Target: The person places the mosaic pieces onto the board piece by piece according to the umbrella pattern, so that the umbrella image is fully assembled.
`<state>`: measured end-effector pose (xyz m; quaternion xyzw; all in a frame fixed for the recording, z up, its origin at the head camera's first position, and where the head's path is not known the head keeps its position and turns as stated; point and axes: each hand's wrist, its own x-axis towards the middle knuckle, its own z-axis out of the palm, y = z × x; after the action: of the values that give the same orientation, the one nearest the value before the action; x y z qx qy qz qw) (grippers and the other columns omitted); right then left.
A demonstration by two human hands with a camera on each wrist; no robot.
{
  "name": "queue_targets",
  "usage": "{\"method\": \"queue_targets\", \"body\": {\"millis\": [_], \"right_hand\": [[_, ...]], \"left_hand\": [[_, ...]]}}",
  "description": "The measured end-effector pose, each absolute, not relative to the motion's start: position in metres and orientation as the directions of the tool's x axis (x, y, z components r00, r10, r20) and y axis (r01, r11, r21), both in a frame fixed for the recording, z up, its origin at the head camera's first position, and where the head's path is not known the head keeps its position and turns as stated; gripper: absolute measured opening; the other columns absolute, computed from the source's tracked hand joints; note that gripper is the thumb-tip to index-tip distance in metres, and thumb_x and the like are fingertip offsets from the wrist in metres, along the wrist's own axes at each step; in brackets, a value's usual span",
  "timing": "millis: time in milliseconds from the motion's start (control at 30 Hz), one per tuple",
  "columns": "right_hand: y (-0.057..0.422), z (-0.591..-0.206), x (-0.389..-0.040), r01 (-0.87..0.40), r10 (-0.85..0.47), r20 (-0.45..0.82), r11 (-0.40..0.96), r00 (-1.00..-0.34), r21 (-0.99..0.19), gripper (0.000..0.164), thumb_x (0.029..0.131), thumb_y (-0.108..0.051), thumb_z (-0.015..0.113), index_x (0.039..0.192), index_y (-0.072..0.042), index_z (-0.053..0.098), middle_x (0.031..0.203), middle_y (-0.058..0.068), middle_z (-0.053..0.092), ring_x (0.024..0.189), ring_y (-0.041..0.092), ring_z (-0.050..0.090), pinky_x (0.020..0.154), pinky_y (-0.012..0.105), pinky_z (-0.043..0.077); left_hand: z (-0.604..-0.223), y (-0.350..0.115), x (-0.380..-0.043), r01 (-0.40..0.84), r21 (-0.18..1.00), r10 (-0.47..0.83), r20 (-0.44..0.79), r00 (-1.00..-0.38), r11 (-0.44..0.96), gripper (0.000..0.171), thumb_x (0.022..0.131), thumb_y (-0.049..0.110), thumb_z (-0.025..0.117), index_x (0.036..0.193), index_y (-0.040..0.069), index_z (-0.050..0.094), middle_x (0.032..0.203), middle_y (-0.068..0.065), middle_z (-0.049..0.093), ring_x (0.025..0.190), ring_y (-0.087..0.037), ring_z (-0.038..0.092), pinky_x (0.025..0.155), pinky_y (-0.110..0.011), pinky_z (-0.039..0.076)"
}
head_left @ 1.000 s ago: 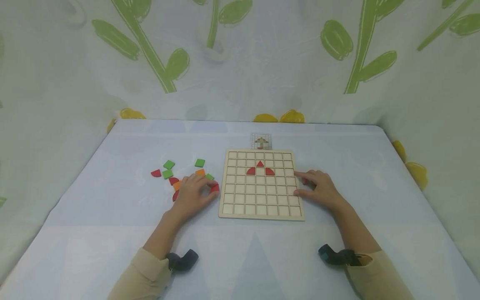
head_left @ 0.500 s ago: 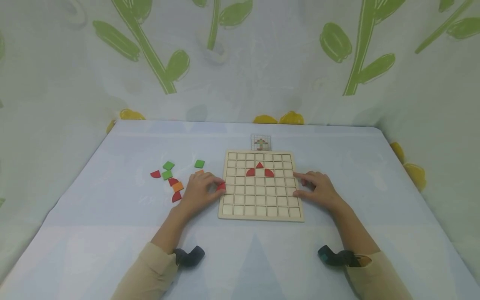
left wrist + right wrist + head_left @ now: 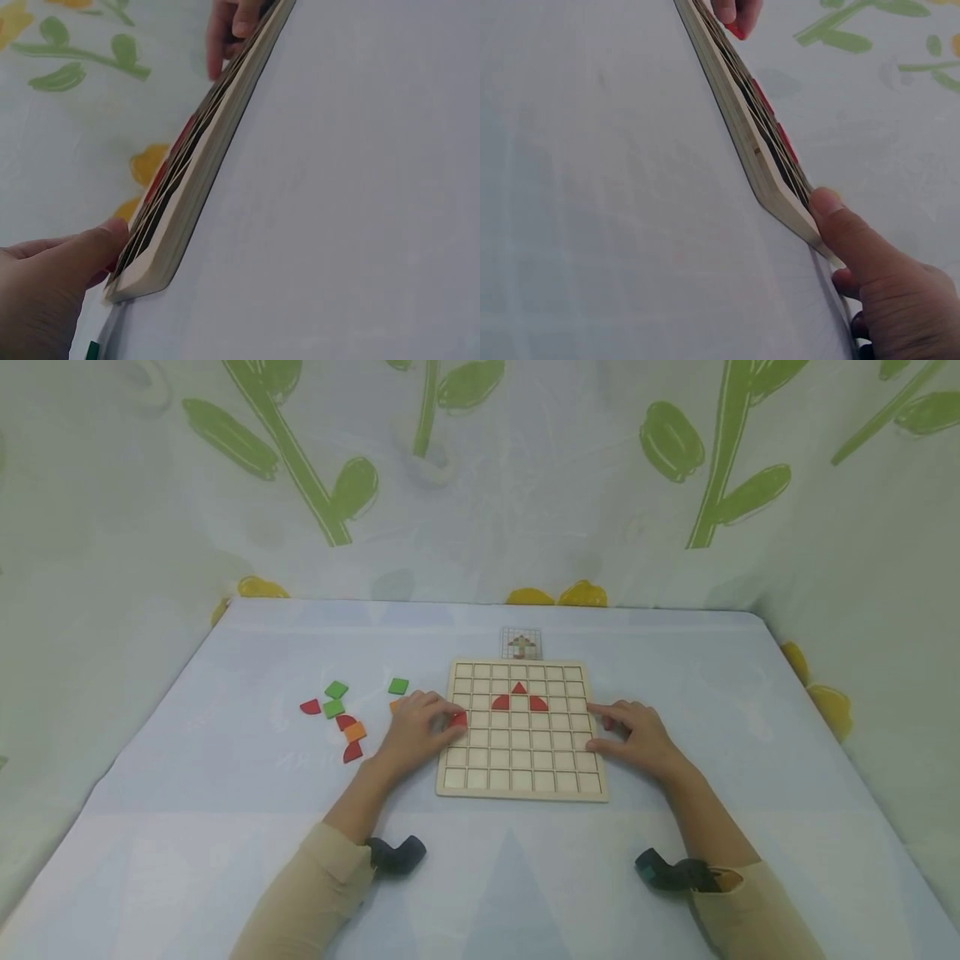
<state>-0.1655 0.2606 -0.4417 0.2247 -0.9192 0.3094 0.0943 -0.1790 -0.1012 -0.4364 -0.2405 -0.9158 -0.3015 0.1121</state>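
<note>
My left hand (image 3: 414, 727) pinches a red puzzle tile (image 3: 459, 719) between thumb and fingers, over the left columns of the wooden grid board (image 3: 522, 785). The fingers hide part of the tile's outline. In the right wrist view the same tile shows red under the left fingertips. A red triangle (image 3: 519, 688) and two red quarter-circles (image 3: 501, 702) sit in the board's upper middle squares. At the board's right edge rests my right hand (image 3: 637, 739), with thumb and index fingertip spread apart on the rim; its thumb (image 3: 847, 229) lies on the border in the right wrist view.
Left of the board lie loose tiles: several green squares (image 3: 333, 708), orange squares (image 3: 356, 732) and red quarter-circles (image 3: 311, 707). A small pattern card (image 3: 521, 643) lies against the board's far edge. A patterned curtain (image 3: 525, 485) stands behind the table.
My left hand has carried the red tile rightward and slightly away from me, from beside the board to over its left columns. The right hand has stayed at the right edge.
</note>
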Motion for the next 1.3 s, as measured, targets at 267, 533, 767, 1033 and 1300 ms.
{"method": "queue_targets", "body": {"millis": [267, 533, 767, 1033, 1300], "right_hand": [[0.261, -0.440, -0.167, -0.484, -0.363, 0.322, 0.704, -0.874, -0.520, 0.055, 0.068, -0.023, 0.082, 0.118, -0.006, 0.066, 0.078, -0.004, 0.055, 0.071, 0.009, 0.038, 0.065, 0.028, 0.029], [0.261, -0.441, -0.168, -0.480, -0.362, 0.317, 0.706, -0.877, -0.520, 0.055, 0.068, -0.023, 0.082, 0.118, -0.007, 0.066, 0.079, -0.004, 0.055, 0.072, 0.010, 0.038, 0.066, 0.029, 0.029], [0.259, -0.439, -0.166, -0.483, -0.365, 0.318, 0.705, -0.875, -0.520, 0.056, 0.068, -0.023, 0.082, 0.118, -0.006, 0.065, 0.079, -0.003, 0.055, 0.072, 0.009, 0.038, 0.065, 0.029, 0.028], [0.259, -0.440, -0.164, -0.485, -0.363, 0.325, 0.705, -0.873, -0.516, 0.056, 0.067, -0.023, 0.082, 0.118, -0.007, 0.066, 0.079, -0.004, 0.055, 0.071, 0.008, 0.037, 0.066, 0.029, 0.028], [0.261, -0.442, -0.164, -0.498, -0.367, 0.341, 0.697, -0.866, -0.515, 0.056, 0.067, -0.022, 0.082, 0.118, -0.006, 0.066, 0.079, -0.003, 0.055, 0.072, 0.009, 0.038, 0.065, 0.029, 0.028]], "left_hand": [[-0.438, -0.090, -0.186, 0.514, 0.512, 0.367, 0.365, -0.855, 0.688, 0.029, 0.081, 0.032, 0.074, 0.105, 0.016, 0.071, 0.094, 0.002, 0.064, 0.083, -0.016, 0.049, 0.073, -0.033, 0.034], [-0.438, -0.082, -0.187, 0.481, 0.515, 0.361, 0.320, -0.876, 0.710, 0.029, 0.081, 0.031, 0.074, 0.106, 0.017, 0.072, 0.094, 0.001, 0.063, 0.083, -0.017, 0.048, 0.073, -0.033, 0.032], [-0.439, -0.079, -0.188, 0.457, 0.526, 0.362, 0.280, -0.889, 0.717, 0.028, 0.082, 0.032, 0.073, 0.106, 0.018, 0.072, 0.096, 0.002, 0.063, 0.087, -0.017, 0.049, 0.076, -0.035, 0.032], [-0.439, -0.074, -0.191, 0.425, 0.524, 0.373, 0.209, -0.904, 0.738, 0.030, 0.081, 0.037, 0.073, 0.106, 0.021, 0.072, 0.092, 0.003, 0.059, 0.087, -0.016, 0.046, 0.078, -0.034, 0.034], [-0.435, -0.070, -0.190, 0.428, 0.516, 0.375, 0.210, -0.903, 0.742, 0.030, 0.080, 0.037, 0.074, 0.105, 0.020, 0.072, 0.087, 0.004, 0.058, 0.082, -0.016, 0.044, 0.074, -0.032, 0.033]]}}
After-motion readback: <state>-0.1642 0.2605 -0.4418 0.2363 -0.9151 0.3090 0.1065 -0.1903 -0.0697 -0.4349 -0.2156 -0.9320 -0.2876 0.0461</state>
